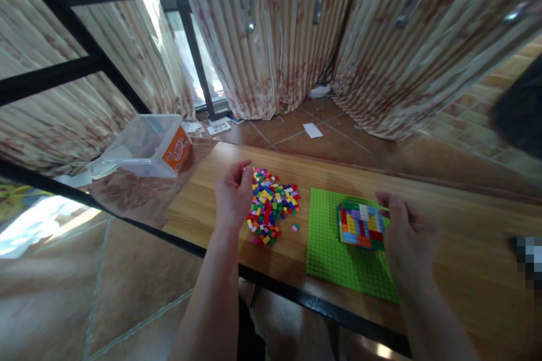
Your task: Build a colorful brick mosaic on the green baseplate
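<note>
A pile of small coloured bricks (273, 206) lies on the wooden table (466, 248). To its right a green baseplate (330, 248) carries a flat block of coloured bricks (359, 224). My left hand (232, 194) hovers at the pile's left edge, fingers pinched together near the top of the pile; what they hold is too small to see. My right hand (409, 234) rests at the right side of the brick block, thumb and fingers curled against its edge.
A clear plastic box (146, 144) with an orange label stands at the table's far left. Papers (312, 130) lie on the tiled floor beyond. Curtains hang behind. A black metal frame (76, 34) crosses the top left.
</note>
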### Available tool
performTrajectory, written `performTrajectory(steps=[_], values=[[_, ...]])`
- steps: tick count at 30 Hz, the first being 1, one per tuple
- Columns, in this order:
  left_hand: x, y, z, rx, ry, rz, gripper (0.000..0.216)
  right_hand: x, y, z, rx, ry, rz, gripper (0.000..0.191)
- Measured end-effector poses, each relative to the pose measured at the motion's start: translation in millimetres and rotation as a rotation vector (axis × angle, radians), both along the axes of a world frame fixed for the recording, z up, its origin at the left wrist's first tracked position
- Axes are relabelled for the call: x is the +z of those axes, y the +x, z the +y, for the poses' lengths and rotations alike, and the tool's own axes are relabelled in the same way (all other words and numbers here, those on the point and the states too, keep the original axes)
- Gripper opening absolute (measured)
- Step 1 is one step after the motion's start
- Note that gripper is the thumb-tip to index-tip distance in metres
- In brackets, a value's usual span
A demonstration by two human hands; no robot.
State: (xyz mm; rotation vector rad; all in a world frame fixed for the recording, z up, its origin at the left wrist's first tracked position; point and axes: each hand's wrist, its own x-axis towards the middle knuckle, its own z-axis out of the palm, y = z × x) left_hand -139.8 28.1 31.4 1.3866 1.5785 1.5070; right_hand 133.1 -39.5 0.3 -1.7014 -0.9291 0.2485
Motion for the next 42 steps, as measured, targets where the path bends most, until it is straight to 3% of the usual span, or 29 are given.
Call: performTrajectory(steps=[6,18,25,33,42], values=[[2.8,-10.6,0.8,0.043,0.004,-0.057,0.030,4.8,-4.5,-4.0,-0.019,-0.092,-0.010,0.040],[3.7,-31.2,5.2,0.156,-0.068,-0.033,0.029,6.4,-2.2,-4.4,-0.023,-0.125,-0.050,0.038],[2.1,-20.9,6.6,0.072,-0.105,-0.045,0.032,-1.6,3.6,-0.9,-0.006,-0.025,0.001,0.038],[-1.2,-12.9,9.6,0.029,-0.147,0.035,0.036,0.2,-4.0,3.4,0.133,-0.006,0.052,0.036],[-2.9,-0.1,8.4,-0.026,-0.205,0.136,0.038,2.7,-4.0,4.5,0.167,0.022,0.081,0.037]])
